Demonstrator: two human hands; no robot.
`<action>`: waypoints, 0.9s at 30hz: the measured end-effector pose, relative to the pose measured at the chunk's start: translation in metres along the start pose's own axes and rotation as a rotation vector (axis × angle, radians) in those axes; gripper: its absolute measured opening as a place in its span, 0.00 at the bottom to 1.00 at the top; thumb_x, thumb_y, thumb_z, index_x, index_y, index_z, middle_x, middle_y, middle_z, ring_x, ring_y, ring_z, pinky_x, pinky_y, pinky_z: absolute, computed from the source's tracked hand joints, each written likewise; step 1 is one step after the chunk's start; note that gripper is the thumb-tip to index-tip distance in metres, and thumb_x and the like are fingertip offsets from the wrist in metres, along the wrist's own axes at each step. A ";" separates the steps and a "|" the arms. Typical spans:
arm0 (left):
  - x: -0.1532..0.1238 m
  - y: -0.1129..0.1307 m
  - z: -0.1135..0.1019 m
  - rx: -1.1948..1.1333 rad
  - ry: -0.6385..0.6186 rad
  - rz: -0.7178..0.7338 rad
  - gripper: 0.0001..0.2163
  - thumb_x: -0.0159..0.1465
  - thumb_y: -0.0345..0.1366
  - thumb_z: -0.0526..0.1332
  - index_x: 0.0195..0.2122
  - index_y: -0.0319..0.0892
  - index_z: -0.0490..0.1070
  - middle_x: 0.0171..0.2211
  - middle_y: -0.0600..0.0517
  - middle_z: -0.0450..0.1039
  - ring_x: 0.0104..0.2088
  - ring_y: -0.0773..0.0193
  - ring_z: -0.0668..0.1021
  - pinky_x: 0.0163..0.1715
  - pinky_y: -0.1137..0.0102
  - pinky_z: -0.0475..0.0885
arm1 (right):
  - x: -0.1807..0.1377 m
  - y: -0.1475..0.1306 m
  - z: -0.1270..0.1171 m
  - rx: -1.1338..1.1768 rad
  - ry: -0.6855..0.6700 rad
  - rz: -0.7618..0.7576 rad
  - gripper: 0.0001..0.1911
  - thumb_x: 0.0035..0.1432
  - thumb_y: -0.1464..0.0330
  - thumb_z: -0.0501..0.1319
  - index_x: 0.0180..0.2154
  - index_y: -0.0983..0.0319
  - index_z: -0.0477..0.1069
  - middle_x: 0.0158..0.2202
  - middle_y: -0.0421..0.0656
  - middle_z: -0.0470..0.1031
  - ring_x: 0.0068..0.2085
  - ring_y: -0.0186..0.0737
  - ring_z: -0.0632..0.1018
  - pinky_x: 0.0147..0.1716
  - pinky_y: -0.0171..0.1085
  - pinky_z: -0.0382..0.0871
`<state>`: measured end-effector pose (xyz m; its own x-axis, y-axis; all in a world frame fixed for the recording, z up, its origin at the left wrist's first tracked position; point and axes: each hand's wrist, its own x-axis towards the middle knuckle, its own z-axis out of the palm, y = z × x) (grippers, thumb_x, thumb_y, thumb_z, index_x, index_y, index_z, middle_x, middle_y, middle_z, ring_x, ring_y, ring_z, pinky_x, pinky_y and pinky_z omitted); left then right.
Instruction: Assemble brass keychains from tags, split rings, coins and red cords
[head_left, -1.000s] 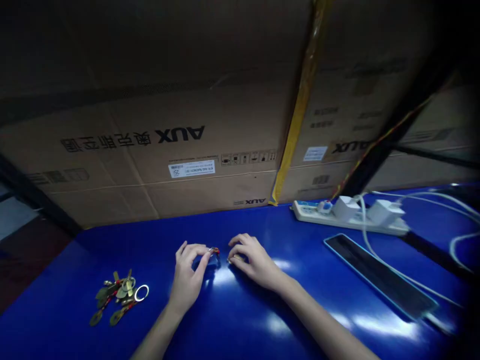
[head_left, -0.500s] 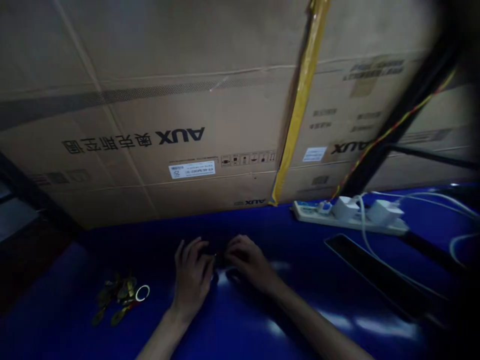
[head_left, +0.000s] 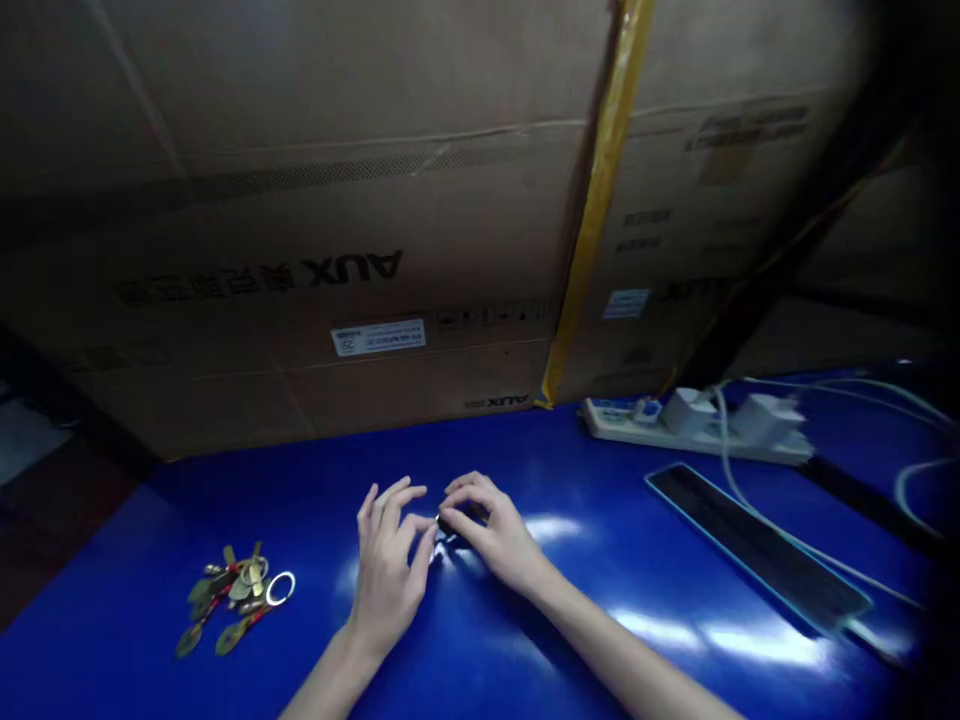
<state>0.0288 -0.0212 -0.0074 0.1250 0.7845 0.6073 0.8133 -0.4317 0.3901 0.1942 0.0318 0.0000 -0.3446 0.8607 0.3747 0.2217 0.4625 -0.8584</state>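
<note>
My two hands meet at the middle of a glossy blue table (head_left: 525, 640). My left hand (head_left: 390, 570) has its thumb pinched toward the right hand, its other fingers lifted and apart. My right hand (head_left: 491, 530) is curled with its fingertips pressed together on a small metal piece (head_left: 444, 527), too small and dim to name. To the left, apart from both hands, lies a bunch of brass leaf-shaped tags on red cord with a silver ring (head_left: 236, 595).
Large brown cardboard boxes (head_left: 360, 270) marked AUX stand along the table's far edge. At the right lie a white power strip (head_left: 690, 425) with plugged chargers and white cables, and a dark phone (head_left: 754, 545) with a light blue rim.
My hands have drawn closer together, from slightly apart to touching at the fingertips. The red-tipped piece seen a second ago in my left fingers no longer shows. The lighting dimmed and returned.
</note>
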 end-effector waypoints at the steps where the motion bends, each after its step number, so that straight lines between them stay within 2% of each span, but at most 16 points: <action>1: 0.000 0.000 0.001 -0.040 -0.001 -0.031 0.06 0.65 0.31 0.56 0.35 0.46 0.71 0.50 0.48 0.70 0.58 0.53 0.66 0.60 0.45 0.51 | 0.001 0.001 -0.002 -0.005 -0.004 0.003 0.06 0.60 0.66 0.60 0.36 0.60 0.75 0.41 0.45 0.72 0.46 0.42 0.73 0.47 0.41 0.66; 4: 0.002 -0.002 0.003 -0.195 -0.014 -0.184 0.06 0.65 0.35 0.56 0.32 0.45 0.72 0.50 0.47 0.69 0.59 0.52 0.64 0.59 0.46 0.54 | 0.007 0.003 -0.022 -0.141 -0.050 -0.024 0.10 0.63 0.66 0.56 0.42 0.59 0.74 0.43 0.46 0.73 0.47 0.42 0.73 0.50 0.43 0.65; 9: 0.005 -0.015 0.007 -0.453 -0.055 -0.400 0.10 0.65 0.40 0.57 0.30 0.44 0.74 0.50 0.45 0.70 0.57 0.51 0.67 0.57 0.51 0.59 | 0.012 0.009 -0.071 -0.494 -0.280 -0.109 0.06 0.59 0.68 0.59 0.38 0.58 0.75 0.40 0.44 0.73 0.44 0.43 0.73 0.48 0.44 0.65; 11: 0.005 -0.021 0.009 -0.497 -0.047 -0.444 0.10 0.64 0.41 0.58 0.30 0.43 0.75 0.49 0.45 0.71 0.54 0.51 0.70 0.56 0.52 0.61 | 0.012 0.012 -0.081 -0.543 -0.370 -0.110 0.05 0.56 0.68 0.62 0.37 0.57 0.75 0.40 0.43 0.73 0.43 0.43 0.73 0.47 0.42 0.65; 14: 0.005 -0.026 0.010 -0.479 -0.027 -0.459 0.10 0.63 0.42 0.59 0.29 0.43 0.75 0.48 0.45 0.72 0.54 0.51 0.70 0.55 0.51 0.61 | 0.011 0.015 -0.082 -0.581 -0.448 -0.117 0.05 0.54 0.70 0.64 0.35 0.56 0.77 0.41 0.42 0.73 0.43 0.43 0.73 0.47 0.42 0.65; 20: 0.004 -0.021 0.009 -0.294 -0.009 -0.344 0.09 0.64 0.39 0.58 0.29 0.44 0.74 0.48 0.46 0.72 0.56 0.51 0.67 0.55 0.49 0.60 | 0.011 0.015 -0.074 -0.614 -0.436 -0.124 0.05 0.57 0.71 0.61 0.33 0.57 0.76 0.42 0.43 0.73 0.44 0.43 0.73 0.47 0.42 0.64; 24: 0.003 -0.013 0.005 -0.063 0.041 -0.126 0.07 0.65 0.34 0.56 0.33 0.45 0.73 0.48 0.48 0.71 0.57 0.50 0.66 0.57 0.44 0.55 | 0.009 0.004 -0.061 -0.519 -0.375 -0.154 0.05 0.60 0.70 0.60 0.35 0.58 0.75 0.42 0.43 0.72 0.45 0.42 0.72 0.45 0.41 0.64; 27: 0.002 -0.005 0.001 0.076 0.028 0.030 0.07 0.65 0.31 0.56 0.35 0.46 0.73 0.49 0.48 0.71 0.57 0.51 0.66 0.59 0.44 0.53 | 0.006 -0.004 -0.043 -0.462 -0.316 -0.197 0.05 0.61 0.69 0.60 0.36 0.57 0.75 0.43 0.42 0.72 0.45 0.41 0.72 0.45 0.41 0.63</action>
<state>0.0254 -0.0168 -0.0090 0.1345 0.7587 0.6374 0.8503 -0.4187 0.3189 0.2307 0.0440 0.0209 -0.6586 0.6771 0.3283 0.4758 0.7127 -0.5154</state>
